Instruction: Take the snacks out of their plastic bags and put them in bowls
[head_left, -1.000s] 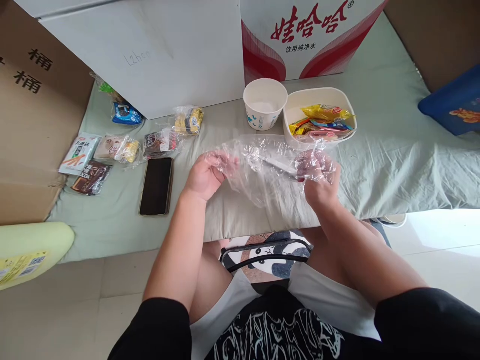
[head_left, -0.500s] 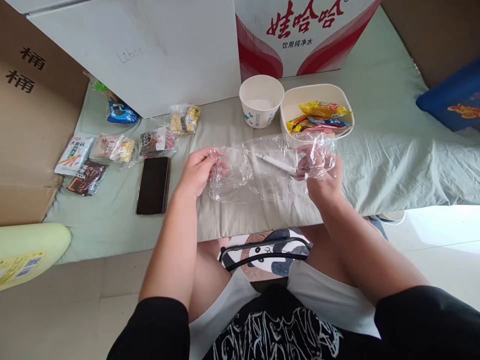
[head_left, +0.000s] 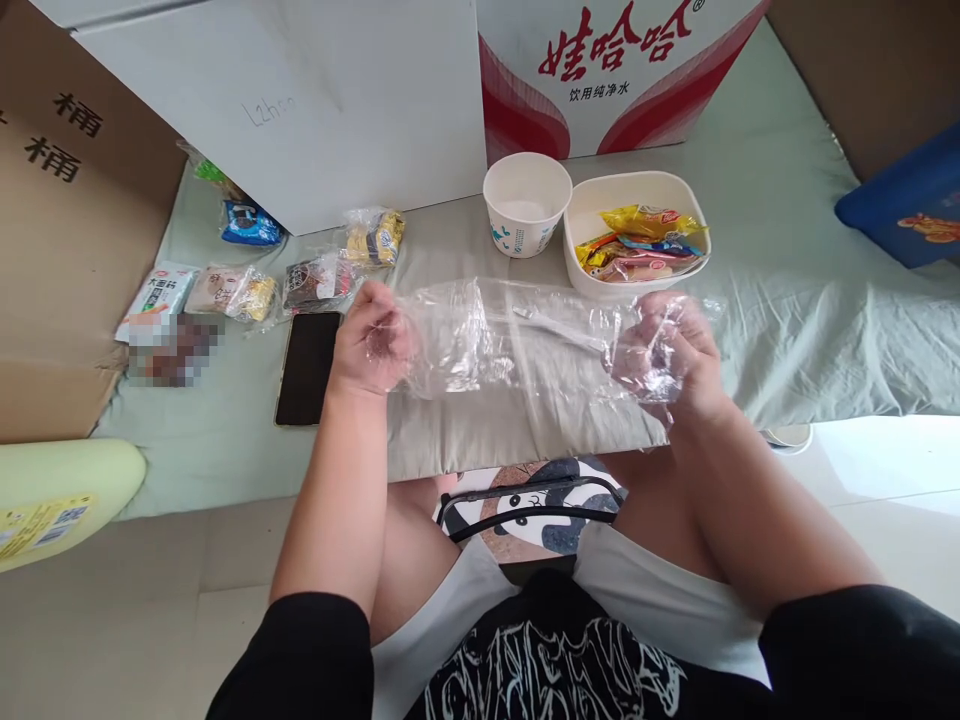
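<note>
A clear plastic bag point(head_left: 480, 345) is stretched between my two hands, above the cloth-covered surface. My left hand point(head_left: 375, 340) is closed on one end of it, near the phone point(head_left: 306, 368). My right hand point(head_left: 667, 350) is closed round the other end, in front of the white tub. Through the film shows a slim white and grey utensil point(head_left: 559, 328); its kind is unclear, and its right end is hidden near my right hand. Past the bag stand a paper cup point(head_left: 525, 215) and the white tub point(head_left: 637, 185) holding several wrapped snacks point(head_left: 649, 222).
Several packaged snacks point(head_left: 319, 280) lie at the left on the green sheet point(head_left: 810, 340). White cartons point(head_left: 375, 110) stand at the back, a brown cardboard box point(head_left: 60, 250) at the left. A blue object point(head_left: 900, 200) is at the right, a pale yellow container point(head_left: 67, 490) at front left.
My hands have moved apart, pulling the bag wider and tauter. My left hand shifted left to beside the phone, my right hand shifted right; both now grip more fully.
</note>
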